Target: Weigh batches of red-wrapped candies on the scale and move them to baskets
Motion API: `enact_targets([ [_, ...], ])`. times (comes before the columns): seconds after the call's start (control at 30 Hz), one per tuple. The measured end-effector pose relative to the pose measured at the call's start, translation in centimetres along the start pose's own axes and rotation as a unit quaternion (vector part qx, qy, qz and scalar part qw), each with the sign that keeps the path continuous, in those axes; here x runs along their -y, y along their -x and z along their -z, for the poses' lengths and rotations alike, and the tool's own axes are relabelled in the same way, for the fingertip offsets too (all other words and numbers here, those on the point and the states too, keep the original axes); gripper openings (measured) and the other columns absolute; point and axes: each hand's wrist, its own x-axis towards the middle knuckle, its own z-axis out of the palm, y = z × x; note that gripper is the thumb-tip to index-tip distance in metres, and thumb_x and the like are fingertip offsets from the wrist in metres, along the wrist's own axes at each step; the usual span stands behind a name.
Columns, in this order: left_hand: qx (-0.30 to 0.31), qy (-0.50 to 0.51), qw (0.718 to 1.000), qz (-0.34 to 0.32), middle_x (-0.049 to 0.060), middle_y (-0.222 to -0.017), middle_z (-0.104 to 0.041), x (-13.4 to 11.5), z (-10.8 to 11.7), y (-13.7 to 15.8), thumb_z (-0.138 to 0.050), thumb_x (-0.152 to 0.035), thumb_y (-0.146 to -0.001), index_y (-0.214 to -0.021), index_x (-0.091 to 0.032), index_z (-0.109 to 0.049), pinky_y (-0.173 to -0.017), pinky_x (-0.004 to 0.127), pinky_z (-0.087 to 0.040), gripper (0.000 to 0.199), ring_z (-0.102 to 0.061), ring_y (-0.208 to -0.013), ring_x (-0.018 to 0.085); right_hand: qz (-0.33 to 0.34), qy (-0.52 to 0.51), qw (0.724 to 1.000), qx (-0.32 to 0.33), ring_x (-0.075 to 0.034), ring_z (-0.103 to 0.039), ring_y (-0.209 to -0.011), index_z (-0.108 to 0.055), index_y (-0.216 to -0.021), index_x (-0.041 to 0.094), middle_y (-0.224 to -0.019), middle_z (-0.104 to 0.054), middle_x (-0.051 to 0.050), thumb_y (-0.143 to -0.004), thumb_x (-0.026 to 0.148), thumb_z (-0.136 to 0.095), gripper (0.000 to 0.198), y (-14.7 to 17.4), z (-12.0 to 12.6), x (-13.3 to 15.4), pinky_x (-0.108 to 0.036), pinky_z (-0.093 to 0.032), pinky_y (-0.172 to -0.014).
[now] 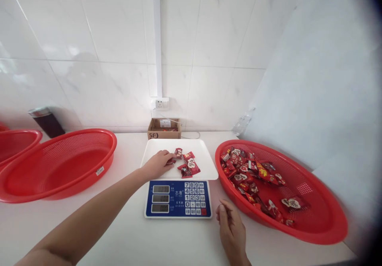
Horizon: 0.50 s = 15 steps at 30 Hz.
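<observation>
My left hand (pixel 159 163) reaches over the white pan (pixel 151 148) of a digital scale. Its fingers are closed on a small red snack packet (pixel 171 161), partly hidden under the fingertips. Just right of them on the pan lie several red wrapped packets, among them a larger packet (pixel 192 164) with a white label. In front of the pan is the scale's blue panel (pixel 178 198) with three displays and a keypad. My right hand (pixel 232 228) rests low between this panel and a red basket (pixel 331 228), fingers curled in, with nothing visible in them.
Many red packets lie in the right basket. A second red basket (pixel 112 144) and part of a third (pixel 37 136) stand at the left. By the wall are a dark tumbler (pixel 47 122), a cardboard box (pixel 164 133), a cable and a clear plastic bag (pixel 243 121).
</observation>
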Motion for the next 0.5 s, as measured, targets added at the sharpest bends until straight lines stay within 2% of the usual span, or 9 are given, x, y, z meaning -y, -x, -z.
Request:
enact_targets([
  [0.13,-0.062,-0.001,0.998,0.01,0.006,-0.106,-0.06,0.5,0.7,0.2,-0.045,-0.027,-0.081,-0.11,-0.027,-0.06,-0.085,0.03,-0.046,0.032,-0.057,-0.096,0.019,-0.002,-0.008,1.0,-0.005,-0.016,-0.058,-0.057,-0.059,-0.094,0.018,-0.075,-0.064,-0.006,-0.082,0.052,-0.047,0.038,0.1,0.0,0.1,-0.028,-0.05,-0.053],
  [0.23,-0.139,-0.01,0.989,0.044,0.006,-0.11,-0.058,2.0,3.2,1.1,-0.043,-0.029,-0.082,-0.104,-0.024,-0.059,-0.084,0.027,-0.046,0.028,-0.058,-0.093,0.017,-0.009,-0.017,1.0,-0.013,-0.015,-0.057,-0.055,-0.059,-0.094,0.018,-0.071,-0.063,-0.005,-0.082,0.052,-0.047,0.038,0.1,0.1,0.2,-0.027,-0.05,-0.051],
  [0.33,-0.222,-0.035,0.968,0.113,0.007,-0.107,-0.058,5.3,7.2,3.3,-0.044,-0.033,-0.081,-0.1,-0.021,-0.058,-0.084,0.032,-0.046,0.027,-0.058,-0.089,0.018,-0.014,-0.022,1.0,-0.011,-0.016,-0.058,-0.055,-0.059,-0.094,0.017,-0.069,-0.063,-0.005,-0.082,0.053,-0.048,0.039,0.1,0.1,0.2,-0.027,-0.049,-0.05],
  [0.4,-0.271,-0.075,0.941,0.187,0.004,-0.102,-0.058,8.1,9.8,5.6,-0.049,-0.034,-0.077,-0.096,-0.023,-0.058,-0.085,0.038,-0.044,0.023,-0.056,-0.091,0.021,-0.014,-0.021,1.0,-0.01,-0.016,-0.058,-0.056,-0.06,-0.094,0.017,-0.069,-0.063,-0.005,-0.082,0.053,-0.048,0.039,0.1,0.2,0.1,-0.027,-0.05,-0.051],
  [0.5,-0.287,-0.09,0.916,0.267,0.004,-0.085,-0.058,12.0,11.9,9.4,-0.058,-0.032,-0.072,-0.082,-0.018,-0.06,-0.08,0.051,-0.043,0.017,-0.057,-0.082,0.026,-0.018,-0.021,1.0,-0.008,-0.016,-0.059,-0.056,-0.06,-0.094,0.017,-0.072,-0.064,-0.006,-0.082,0.052,-0.048,0.039,0.1,0.1,0.1,-0.027,-0.05,-0.052],
])
